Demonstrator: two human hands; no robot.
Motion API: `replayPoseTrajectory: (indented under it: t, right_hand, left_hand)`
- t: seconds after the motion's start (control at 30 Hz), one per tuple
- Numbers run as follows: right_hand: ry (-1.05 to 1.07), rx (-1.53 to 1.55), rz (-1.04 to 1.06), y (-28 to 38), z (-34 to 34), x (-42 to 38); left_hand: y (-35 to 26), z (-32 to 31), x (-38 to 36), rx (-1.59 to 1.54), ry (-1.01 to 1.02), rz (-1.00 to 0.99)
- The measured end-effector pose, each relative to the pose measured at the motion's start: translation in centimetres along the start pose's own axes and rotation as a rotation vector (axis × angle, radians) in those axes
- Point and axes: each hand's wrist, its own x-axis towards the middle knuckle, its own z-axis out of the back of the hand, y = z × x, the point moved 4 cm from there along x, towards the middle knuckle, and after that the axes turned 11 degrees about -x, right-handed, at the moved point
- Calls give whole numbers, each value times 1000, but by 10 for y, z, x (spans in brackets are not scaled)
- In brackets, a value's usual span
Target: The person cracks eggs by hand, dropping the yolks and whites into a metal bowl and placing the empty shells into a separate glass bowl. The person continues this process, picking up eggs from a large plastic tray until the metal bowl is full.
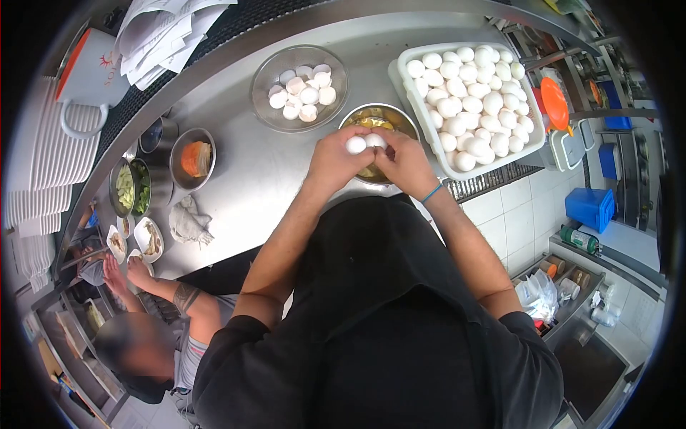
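Both my hands are close together over a metal bowl (407,123) that holds cracked egg with yellow yolk. White eggs or shells (356,145) show between my fingers; whether they are whole is unclear. My left hand (334,159) has its fingers closed round the one on the left. The fingers of my right hand (404,161), which has a blue band at the wrist, are closed on the one beside it. Just behind and to the left stands a strainer bowl (261,86) of eggshells. A white tray (454,170) heaped with several white eggs stands to the right.
At the left stand metal containers (177,139) of cut food, small white dishes (158,250) and a grey cloth (189,222). A co-worker (193,307) reaches over those dishes. Stacked plates (50,150) and a mug (89,82) sit on the shelf above.
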Motion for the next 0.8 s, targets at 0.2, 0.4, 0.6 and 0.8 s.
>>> replayPoseTrajectory:
  t: [0.2, 0.4, 0.6, 0.8]
  right_hand:
    - [3, -56, 64, 7, 7, 2]
    - [13, -390, 225, 6, 9, 7]
    - [14, -134, 242, 34, 10, 40]
    - [-180, -117, 242, 41, 31, 53]
  left_hand:
    - [-3, 6, -2, 18, -48, -92]
    - [-9, 21, -7, 283, -119, -257]
    - [-12, 71, 14, 337, -398, -321]
    - [-21, 118, 12, 232, -519, -221]
